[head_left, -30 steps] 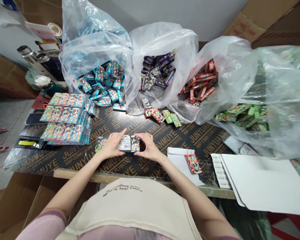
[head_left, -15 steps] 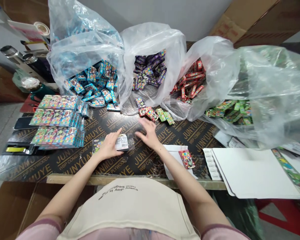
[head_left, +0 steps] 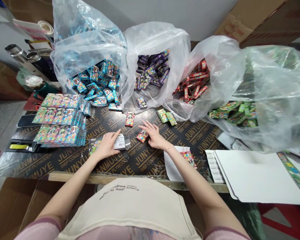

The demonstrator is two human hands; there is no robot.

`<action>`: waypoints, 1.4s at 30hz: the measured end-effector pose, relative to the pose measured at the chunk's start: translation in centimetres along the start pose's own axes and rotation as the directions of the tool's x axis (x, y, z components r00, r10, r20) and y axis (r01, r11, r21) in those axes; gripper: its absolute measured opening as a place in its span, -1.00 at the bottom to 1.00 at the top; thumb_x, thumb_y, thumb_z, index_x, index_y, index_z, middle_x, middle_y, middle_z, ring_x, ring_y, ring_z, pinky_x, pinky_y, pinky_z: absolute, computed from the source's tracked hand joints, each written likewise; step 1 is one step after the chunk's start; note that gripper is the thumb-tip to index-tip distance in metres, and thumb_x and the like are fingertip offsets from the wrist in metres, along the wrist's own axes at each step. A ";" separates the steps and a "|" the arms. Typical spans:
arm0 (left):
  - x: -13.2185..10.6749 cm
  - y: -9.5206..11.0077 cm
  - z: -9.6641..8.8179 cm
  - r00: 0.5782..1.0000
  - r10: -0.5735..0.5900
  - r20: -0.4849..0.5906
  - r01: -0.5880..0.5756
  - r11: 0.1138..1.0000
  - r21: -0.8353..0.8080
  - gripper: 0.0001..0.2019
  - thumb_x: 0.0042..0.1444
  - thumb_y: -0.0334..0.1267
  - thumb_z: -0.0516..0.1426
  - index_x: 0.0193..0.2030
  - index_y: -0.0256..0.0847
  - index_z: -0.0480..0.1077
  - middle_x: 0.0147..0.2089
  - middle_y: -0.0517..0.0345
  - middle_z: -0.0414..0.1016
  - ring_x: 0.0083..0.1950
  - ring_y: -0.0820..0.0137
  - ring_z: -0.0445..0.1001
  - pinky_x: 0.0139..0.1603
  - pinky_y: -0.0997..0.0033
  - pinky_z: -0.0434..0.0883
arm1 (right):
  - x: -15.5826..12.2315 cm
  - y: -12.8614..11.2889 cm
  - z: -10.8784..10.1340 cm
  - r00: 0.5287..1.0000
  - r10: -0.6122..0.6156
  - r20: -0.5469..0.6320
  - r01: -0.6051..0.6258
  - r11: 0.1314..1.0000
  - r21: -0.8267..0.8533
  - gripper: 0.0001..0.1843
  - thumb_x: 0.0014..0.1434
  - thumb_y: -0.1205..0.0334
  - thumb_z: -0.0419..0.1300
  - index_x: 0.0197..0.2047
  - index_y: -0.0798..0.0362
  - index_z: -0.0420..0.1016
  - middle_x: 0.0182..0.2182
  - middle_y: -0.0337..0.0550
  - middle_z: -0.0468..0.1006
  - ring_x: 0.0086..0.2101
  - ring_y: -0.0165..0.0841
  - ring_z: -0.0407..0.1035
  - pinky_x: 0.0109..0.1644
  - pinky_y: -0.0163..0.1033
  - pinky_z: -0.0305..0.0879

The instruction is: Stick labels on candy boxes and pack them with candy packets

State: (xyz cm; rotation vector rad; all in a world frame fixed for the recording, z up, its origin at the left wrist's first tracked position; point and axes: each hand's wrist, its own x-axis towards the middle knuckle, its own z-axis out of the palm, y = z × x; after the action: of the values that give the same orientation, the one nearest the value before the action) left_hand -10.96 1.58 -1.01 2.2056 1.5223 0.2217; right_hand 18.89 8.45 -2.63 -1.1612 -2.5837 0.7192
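My left hand (head_left: 107, 145) grips a flat pack (head_left: 120, 143) in clear wrapping, thumb and fingers at its edges. The pack has a white barcode label; colourful print shows left of the hand. Under the fingertips of my right hand (head_left: 155, 135) is a small red box (head_left: 142, 136) with bright print, partly covered. Another red box (head_left: 130, 119) lies by itself beyond the hands. Past that are a purple box (head_left: 142, 102) at a bag's mouth and two green boxes (head_left: 166, 116) side by side.
Clear bags hold blue boxes (head_left: 100, 80), purple boxes (head_left: 152, 70), red boxes (head_left: 194, 81) and green boxes (head_left: 242, 115) along the back. Wrapped multi-packs (head_left: 57, 120) are stacked at left, near flasks (head_left: 35, 60). White sheets (head_left: 257, 173) lie at right; a red pack (head_left: 189, 158) rests on paper.
The red boxes have come away from the purple and green ones toward me, one now apart on the board. My right hand has moved slightly right and touches the nearer one. My left hand stays at the pack.
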 end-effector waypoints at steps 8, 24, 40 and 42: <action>0.7 0.5 0.3 0.999 0.010 -0.048 -0.010 1.000 0.004 0.07 -0.17 -0.15 0.30 0.43 -0.13 -0.22 0.14 -0.08 0.28 0.14 0.05 0.25 0.16 0.05 0.19 | -0.6 -2.4 2.4 0.884 0.262 -0.386 -0.244 0.965 0.096 -0.08 -0.04 0.08 0.29 0.34 0.01 0.03 0.03 0.08 0.40 0.04 -0.03 0.28 0.11 0.06 0.17; 1.1 1.8 0.0 0.990 0.119 -0.077 -0.128 0.984 -0.126 0.13 -0.16 -0.17 0.30 0.44 -0.15 -0.35 0.13 -0.09 0.32 0.10 0.06 0.30 0.11 0.07 0.25 | -1.0 -5.5 1.9 0.970 0.051 -0.239 0.019 0.958 0.285 0.07 -0.06 -0.20 0.33 0.38 0.00 -0.04 0.18 0.11 0.35 0.19 -0.04 0.20 0.25 0.11 -0.01; 1.5 2.2 0.7 0.991 0.018 -0.136 -0.033 0.994 -0.105 -0.09 -0.17 -0.05 0.35 0.33 -0.17 0.11 0.18 -0.16 0.29 0.20 0.01 0.24 0.24 -0.06 0.13 | -2.7 5.5 -3.9 0.485 0.669 -0.563 -0.433 0.743 0.510 -0.57 0.10 0.18 0.12 0.03 0.14 0.47 -0.15 0.07 0.57 -0.19 -0.12 0.44 0.00 0.05 0.30; 2.2 3.5 0.6 0.972 -0.083 -0.219 0.015 0.955 -0.296 -0.22 -0.11 -0.01 0.31 0.26 -0.19 0.23 0.18 -0.16 0.32 0.21 0.04 0.26 0.23 -0.02 0.16 | -2.3 3.1 -3.0 0.538 0.710 -0.454 -0.209 0.635 0.744 -0.53 0.02 0.09 0.24 0.00 0.08 0.47 -0.22 -0.06 0.59 -0.30 -0.22 0.45 -0.14 -0.06 0.40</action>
State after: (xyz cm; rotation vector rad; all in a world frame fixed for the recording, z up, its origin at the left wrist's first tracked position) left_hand -6.96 2.46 -0.26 1.9568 1.5456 0.6635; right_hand 23.60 9.49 -1.69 -1.5297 -1.1769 0.8726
